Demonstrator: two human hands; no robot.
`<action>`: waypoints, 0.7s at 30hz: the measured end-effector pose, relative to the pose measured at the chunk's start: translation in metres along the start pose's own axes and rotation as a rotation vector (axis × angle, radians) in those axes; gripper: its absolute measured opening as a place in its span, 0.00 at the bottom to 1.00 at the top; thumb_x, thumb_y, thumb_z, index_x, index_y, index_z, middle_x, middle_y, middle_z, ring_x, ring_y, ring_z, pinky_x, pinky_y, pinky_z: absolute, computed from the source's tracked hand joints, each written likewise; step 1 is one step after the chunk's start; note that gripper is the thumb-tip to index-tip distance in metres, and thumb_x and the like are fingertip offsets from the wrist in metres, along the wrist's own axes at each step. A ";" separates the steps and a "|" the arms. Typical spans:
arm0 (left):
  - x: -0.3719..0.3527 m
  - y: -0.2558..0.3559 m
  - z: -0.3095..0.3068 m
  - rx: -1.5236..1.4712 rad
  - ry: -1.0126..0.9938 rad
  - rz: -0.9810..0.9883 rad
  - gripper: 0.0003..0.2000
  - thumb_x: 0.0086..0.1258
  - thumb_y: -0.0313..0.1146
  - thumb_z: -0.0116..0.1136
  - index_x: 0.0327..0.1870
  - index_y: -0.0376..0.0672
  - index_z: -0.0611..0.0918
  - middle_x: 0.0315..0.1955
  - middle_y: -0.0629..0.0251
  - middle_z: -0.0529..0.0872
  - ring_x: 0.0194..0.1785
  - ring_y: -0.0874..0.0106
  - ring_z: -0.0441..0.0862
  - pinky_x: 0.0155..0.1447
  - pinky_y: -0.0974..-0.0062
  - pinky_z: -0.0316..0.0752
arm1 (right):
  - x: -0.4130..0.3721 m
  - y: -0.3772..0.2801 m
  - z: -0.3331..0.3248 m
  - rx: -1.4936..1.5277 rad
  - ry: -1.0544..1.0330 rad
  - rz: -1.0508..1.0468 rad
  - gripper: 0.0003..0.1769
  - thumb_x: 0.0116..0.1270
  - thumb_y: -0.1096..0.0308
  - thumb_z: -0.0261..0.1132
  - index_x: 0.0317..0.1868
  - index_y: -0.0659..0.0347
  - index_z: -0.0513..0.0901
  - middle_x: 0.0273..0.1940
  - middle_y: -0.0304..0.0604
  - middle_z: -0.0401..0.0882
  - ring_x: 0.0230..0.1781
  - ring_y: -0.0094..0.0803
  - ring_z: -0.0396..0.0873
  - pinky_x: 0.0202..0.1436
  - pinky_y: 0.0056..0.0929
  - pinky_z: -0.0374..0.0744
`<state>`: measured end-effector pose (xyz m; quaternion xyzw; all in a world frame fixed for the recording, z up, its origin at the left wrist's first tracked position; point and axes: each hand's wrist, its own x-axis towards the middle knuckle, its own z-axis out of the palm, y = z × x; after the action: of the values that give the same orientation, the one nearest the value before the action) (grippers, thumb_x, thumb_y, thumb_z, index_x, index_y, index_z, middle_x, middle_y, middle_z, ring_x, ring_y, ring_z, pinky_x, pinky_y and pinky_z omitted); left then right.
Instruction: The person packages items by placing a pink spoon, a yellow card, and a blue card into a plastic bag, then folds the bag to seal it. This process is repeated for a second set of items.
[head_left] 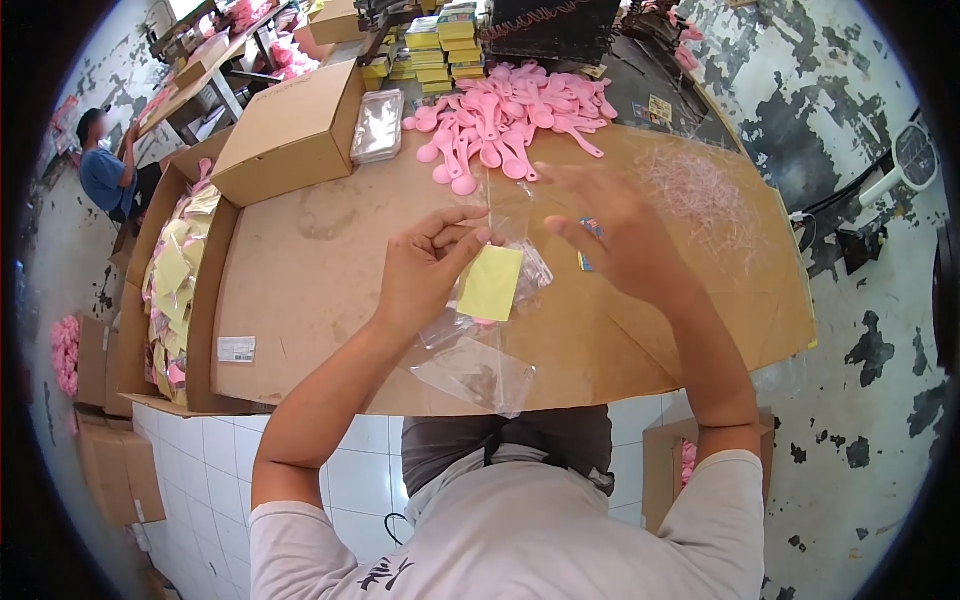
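My left hand [425, 270] pinches a clear plastic bag [500, 215] together with a yellow card [491, 282], above the cardboard-covered table [320, 300]. A little to the right my right hand [615, 235] is blurred, its fingers spread, with a small colourful item [588, 245] at its palm; whether it holds that item is unclear. More clear bags [478, 372] lie under my left hand near the table's front edge. A pile of pink plastic spoons [510, 120] lies at the far middle of the table.
A closed cardboard box [290, 135] sits at the far left with clear packets [378, 125] beside it. Stacked yellow cards [440, 50] stand behind. A heap of thin clear ties [700, 190] lies right. An open box of packed bags [175, 290] stands left. Another person [105, 165] sits far left.
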<state>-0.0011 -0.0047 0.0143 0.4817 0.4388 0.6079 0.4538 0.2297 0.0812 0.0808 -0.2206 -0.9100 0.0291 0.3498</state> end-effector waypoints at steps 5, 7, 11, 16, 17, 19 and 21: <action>-0.001 0.002 -0.002 0.036 0.004 0.014 0.15 0.78 0.27 0.63 0.60 0.29 0.82 0.42 0.55 0.93 0.46 0.76 0.90 0.52 0.77 0.84 | 0.001 0.010 -0.011 0.227 -0.254 0.166 0.12 0.77 0.64 0.65 0.49 0.65 0.86 0.40 0.49 0.88 0.36 0.45 0.84 0.47 0.36 0.81; 0.000 0.001 -0.005 0.045 0.016 0.010 0.15 0.78 0.28 0.63 0.60 0.29 0.82 0.43 0.55 0.93 0.46 0.75 0.90 0.52 0.77 0.84 | -0.006 0.043 -0.033 0.624 -0.301 0.504 0.10 0.78 0.67 0.63 0.48 0.65 0.87 0.38 0.47 0.89 0.32 0.43 0.83 0.46 0.35 0.80; 0.003 0.000 -0.009 0.045 0.025 0.002 0.15 0.80 0.30 0.62 0.60 0.30 0.82 0.43 0.55 0.93 0.46 0.74 0.90 0.52 0.76 0.85 | -0.070 0.174 -0.045 -0.363 -0.143 0.482 0.19 0.68 0.72 0.70 0.59 0.62 0.84 0.63 0.55 0.82 0.64 0.46 0.80 0.70 0.44 0.75; 0.006 -0.004 -0.008 0.045 0.044 0.003 0.15 0.81 0.32 0.60 0.59 0.30 0.82 0.44 0.55 0.92 0.47 0.72 0.91 0.52 0.75 0.86 | -0.066 0.161 -0.036 -0.586 0.165 0.347 0.23 0.64 0.71 0.72 0.60 0.58 0.84 0.70 0.54 0.76 0.75 0.51 0.69 0.78 0.52 0.64; 0.004 -0.006 -0.007 0.062 0.044 -0.001 0.15 0.81 0.32 0.60 0.59 0.30 0.82 0.44 0.55 0.92 0.47 0.72 0.91 0.52 0.75 0.86 | -0.062 0.139 -0.032 -0.539 0.146 0.290 0.22 0.65 0.71 0.71 0.60 0.58 0.84 0.70 0.53 0.76 0.74 0.51 0.69 0.78 0.53 0.63; 0.003 -0.008 -0.002 0.031 0.065 -0.017 0.14 0.81 0.33 0.61 0.58 0.31 0.83 0.43 0.57 0.92 0.45 0.73 0.90 0.50 0.75 0.86 | -0.047 0.098 -0.015 -0.233 0.106 0.277 0.21 0.66 0.69 0.71 0.60 0.57 0.84 0.64 0.52 0.81 0.68 0.49 0.74 0.73 0.50 0.69; 0.004 -0.009 0.001 0.060 0.073 -0.032 0.14 0.81 0.34 0.61 0.56 0.32 0.84 0.42 0.59 0.92 0.43 0.76 0.89 0.49 0.76 0.85 | -0.036 0.060 0.002 0.171 -0.035 0.217 0.19 0.68 0.66 0.71 0.59 0.59 0.84 0.55 0.51 0.85 0.57 0.46 0.82 0.64 0.45 0.76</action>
<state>0.0001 0.0016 0.0060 0.4655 0.4808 0.6041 0.4326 0.2751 0.1206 0.0444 -0.2864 -0.8810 0.1480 0.3462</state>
